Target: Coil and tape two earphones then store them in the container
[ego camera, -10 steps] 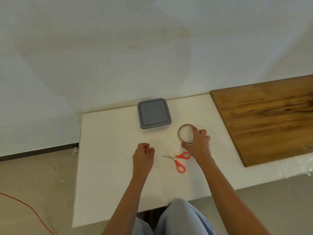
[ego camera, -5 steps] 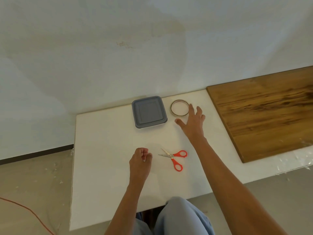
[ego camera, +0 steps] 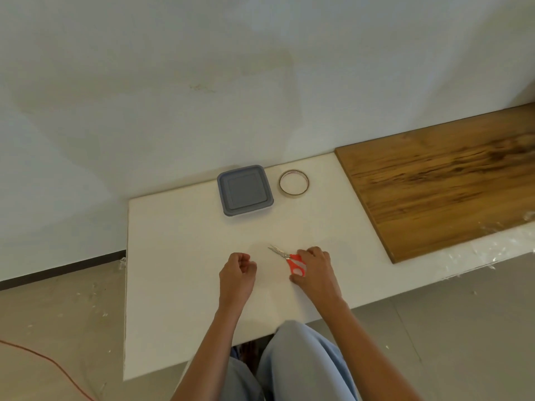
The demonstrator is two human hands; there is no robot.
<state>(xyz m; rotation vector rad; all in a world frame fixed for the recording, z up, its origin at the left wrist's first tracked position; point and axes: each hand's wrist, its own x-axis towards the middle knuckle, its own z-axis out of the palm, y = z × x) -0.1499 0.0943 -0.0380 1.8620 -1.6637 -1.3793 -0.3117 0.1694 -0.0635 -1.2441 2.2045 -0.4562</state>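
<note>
A: The right hand [ego camera: 314, 270] is laid over the red scissors [ego camera: 292, 260] on the white table [ego camera: 179, 256]; the fingers are curled on the handles, part of which is hidden, while the blades are left showing toward ten o'clock.

B: And the left hand [ego camera: 237, 274]?

A: It is balled into a loose fist at nine o'clock of the scissors. Whether anything is pinched inside cannot be told.

B: The container [ego camera: 244, 190]?

A: It is seen at twelve o'clock against the wall, its grey lid on, so the contents are concealed. The tape roll [ego camera: 293, 182] is set just beside it at three o'clock. No earphones can be made out.
</note>
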